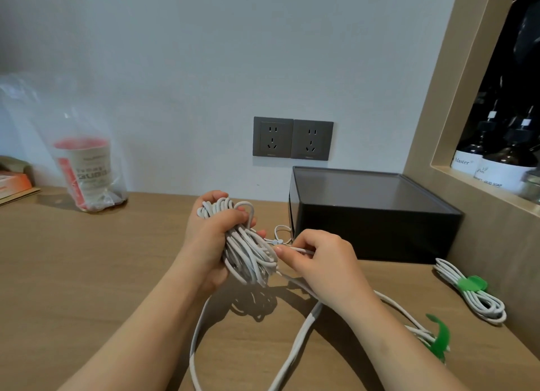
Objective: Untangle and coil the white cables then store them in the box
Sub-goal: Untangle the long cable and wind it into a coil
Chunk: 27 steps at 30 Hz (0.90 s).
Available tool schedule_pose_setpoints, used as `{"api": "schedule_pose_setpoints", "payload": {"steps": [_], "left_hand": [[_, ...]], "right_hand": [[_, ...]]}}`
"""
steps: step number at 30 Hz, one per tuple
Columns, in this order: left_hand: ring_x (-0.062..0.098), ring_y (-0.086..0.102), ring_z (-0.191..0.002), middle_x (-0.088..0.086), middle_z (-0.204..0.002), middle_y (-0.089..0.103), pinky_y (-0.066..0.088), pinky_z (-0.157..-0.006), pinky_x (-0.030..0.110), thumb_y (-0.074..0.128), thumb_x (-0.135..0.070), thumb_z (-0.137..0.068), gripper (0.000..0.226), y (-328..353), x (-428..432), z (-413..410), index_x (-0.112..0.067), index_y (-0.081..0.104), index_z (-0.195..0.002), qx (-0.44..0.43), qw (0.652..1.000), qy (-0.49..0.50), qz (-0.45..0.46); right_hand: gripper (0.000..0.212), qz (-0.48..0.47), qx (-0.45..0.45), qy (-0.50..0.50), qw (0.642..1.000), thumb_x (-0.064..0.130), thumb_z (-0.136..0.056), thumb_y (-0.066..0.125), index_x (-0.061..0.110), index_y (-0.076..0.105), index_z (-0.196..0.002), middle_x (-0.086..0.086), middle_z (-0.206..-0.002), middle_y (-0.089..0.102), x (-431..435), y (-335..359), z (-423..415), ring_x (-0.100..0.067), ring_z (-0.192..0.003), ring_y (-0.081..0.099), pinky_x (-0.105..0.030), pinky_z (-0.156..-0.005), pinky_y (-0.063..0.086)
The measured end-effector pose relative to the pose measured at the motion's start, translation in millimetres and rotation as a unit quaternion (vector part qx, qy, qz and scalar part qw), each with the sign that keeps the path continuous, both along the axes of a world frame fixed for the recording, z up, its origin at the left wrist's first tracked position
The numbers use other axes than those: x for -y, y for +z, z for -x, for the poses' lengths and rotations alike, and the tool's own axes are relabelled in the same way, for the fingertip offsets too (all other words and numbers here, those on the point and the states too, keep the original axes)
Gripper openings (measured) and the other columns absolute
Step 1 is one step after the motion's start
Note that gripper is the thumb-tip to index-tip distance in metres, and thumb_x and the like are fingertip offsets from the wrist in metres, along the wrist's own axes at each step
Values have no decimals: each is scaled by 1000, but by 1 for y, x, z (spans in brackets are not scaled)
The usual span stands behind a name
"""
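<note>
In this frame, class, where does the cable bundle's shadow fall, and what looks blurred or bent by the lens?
Head view: the cable bundle, held in the left hand, casts a soft shadow on the table just below it, nearer the camera. In the same view the bagged cup at left looks soft, and the shelf frame at right leans from wide-angle distortion.

First bottle (466, 160), far right: white label reads "Master" (smaller print beneath it illegible). Second bottle (504, 172), beside it: lowest label line reads "LIQUID SOAP". Bagged cup (87, 171): lettering present, too blurred to read. Orange box (13, 183): print illegible.
</note>
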<state>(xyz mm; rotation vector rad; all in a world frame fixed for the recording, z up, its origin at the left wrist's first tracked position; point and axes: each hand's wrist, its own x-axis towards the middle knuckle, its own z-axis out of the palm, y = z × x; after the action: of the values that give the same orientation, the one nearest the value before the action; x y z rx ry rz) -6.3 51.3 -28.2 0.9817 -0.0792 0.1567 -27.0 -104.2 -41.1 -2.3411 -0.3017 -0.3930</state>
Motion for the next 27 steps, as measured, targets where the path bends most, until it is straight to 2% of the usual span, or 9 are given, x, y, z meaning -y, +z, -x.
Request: {"api": "schedule_pose_setpoints", "payload": {"steps": [4, 6, 9, 13, 17, 19, 22, 24, 27], "left_hand": [[17, 53, -44, 7, -55, 53, 53, -48, 28, 42, 6, -85, 16, 2, -5, -4, -9, 48, -84, -38, 995, -40, 80], [15, 51, -42, 6, -53, 51, 51, -48, 21, 41, -1, -86, 22, 1, -7, -6, -7, 49, -67, -70, 991, -63, 96], [14, 49, -41, 3, -52, 49, 47, -47, 19, 41, -7, -87, 22, -1, -4, -6, -9, 44, -66, -98, 984, -85, 124], [15, 52, -39, 7, -51, 52, 49, -43, 21, 46, -8, -90, 44, -5, 0, -7, -6, 57, -47, -132, 983, -81, 102], [14, 53, -41, 8, -55, 56, 49, -43, 20, 50, -6, -88, 49, -4, -4, -7, -6, 62, -40, -133, 984, -76, 95], [13, 57, -45, 7, -59, 60, 51, -45, 21, 50, -4, -87, 44, -3, -5, -6, -6, 66, -46, -132, 985, -76, 85], [14, 61, -47, 10, -69, 64, 51, -44, 22, 51, -1, -85, 12, -1, -2, -1, -1, 63, -86, -127, 986, -79, 75], [15, 63, -49, 11, -71, 64, 50, -45, 22, 52, 1, -83, 20, -3, -2, -2, -2, 55, -103, -120, 987, -72, 78], [16, 65, -53, 12, -74, 62, 52, -48, 28, 53, 6, -82, 26, -2, -1, -1, -8, 50, -103, -84, 996, -18, 35]], "right_hand": [[39, 31, 30, -16, 999, 56, -78, 57, 17, 60, -74, 3, -67, 53, 8, 5, -2, -12, -65, 52, -24, -58, 42], [42, 54, 50, -30, 997, 61, -74, 54, 19, 60, -74, 6, -65, 53, 11, 8, -2, -11, -65, 52, -25, -58, 43], [37, 86, 66, -55, 993, 63, -75, 49, 26, 58, -74, 12, -63, 53, 13, 10, -1, -8, -64, 52, -19, -55, 40], [21, 37, 14, -2, 999, 51, -85, 53, 32, 61, -83, 13, -72, 60, 14, 4, -3, -4, -71, 56, -22, -65, 49], [11, -11, -39, 72, 997, 36, -92, 51, 36, 56, -82, 13, -78, 59, 4, 1, 1, -5, -77, 56, -14, -65, 44], [13, -23, -41, 79, 996, 36, -93, 51, 37, 55, -80, 13, -78, 59, 0, 2, 2, -6, -78, 55, -14, -65, 44], [13, -20, -41, 82, 996, 36, -93, 50, 39, 56, -82, 16, -77, 59, -2, -2, 1, -5, -78, 55, -17, -68, 46], [13, -16, -43, 87, 995, 36, -92, 51, 38, 59, -82, 17, -77, 59, -2, -2, 1, -5, -78, 56, -18, -69, 47], [23, -55, -66, 95, 992, 37, -94, 48, 28, 66, -81, 7, -76, 62, -1, 1, 2, -9, -77, 57, -28, -73, 49]]}}
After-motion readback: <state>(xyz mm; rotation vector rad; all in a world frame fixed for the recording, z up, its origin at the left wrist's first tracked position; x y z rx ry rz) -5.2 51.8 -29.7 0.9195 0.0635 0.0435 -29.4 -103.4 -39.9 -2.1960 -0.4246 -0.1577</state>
